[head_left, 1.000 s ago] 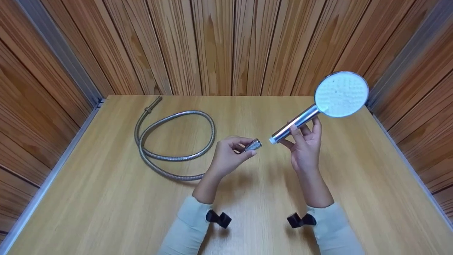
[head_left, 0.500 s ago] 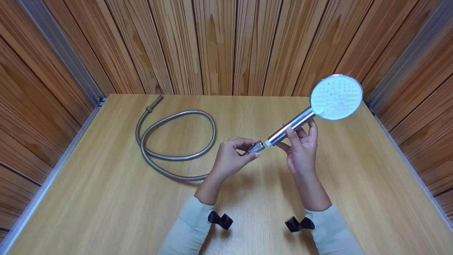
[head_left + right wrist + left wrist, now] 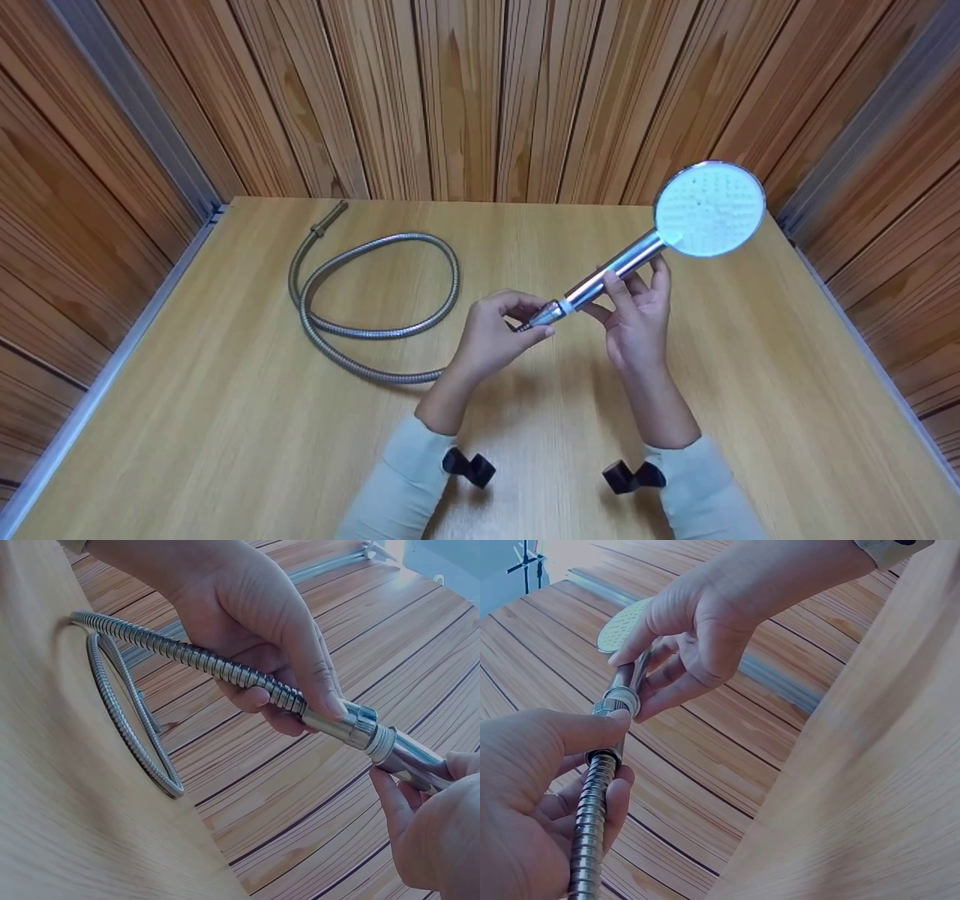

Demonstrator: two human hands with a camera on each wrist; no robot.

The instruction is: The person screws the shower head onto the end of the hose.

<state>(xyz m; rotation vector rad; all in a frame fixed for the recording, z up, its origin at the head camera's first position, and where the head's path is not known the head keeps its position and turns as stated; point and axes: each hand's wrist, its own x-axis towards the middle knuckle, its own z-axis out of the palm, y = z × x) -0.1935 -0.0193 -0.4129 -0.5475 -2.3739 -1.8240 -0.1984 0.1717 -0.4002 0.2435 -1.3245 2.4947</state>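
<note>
My left hand (image 3: 495,334) pinches the chrome end nut (image 3: 337,724) of a flexible metal shower hose (image 3: 589,825). In my right hand (image 3: 637,319) is the handle (image 3: 615,271) of a chrome shower head, gripped between thumb and fingers. Its round pale spray face (image 3: 709,210) tilts up at the far right. The handle's pale threaded end (image 3: 381,744) meets the mouth of the nut, roughly in line, with threads still showing between them in the right wrist view. Both parts are held above the table.
The rest of the hose (image 3: 375,335) lies in loops on the wooden table (image 3: 225,420) at the left, its other end fitting (image 3: 330,217) near the back edge. Wood-plank walls (image 3: 450,97) stand behind and at both sides. Each wrist carries a small black mount (image 3: 469,466).
My right hand has brought the shower head down and left, while my left hand has shifted slightly right. The gap between the handle's end and the hose nut has closed.
</note>
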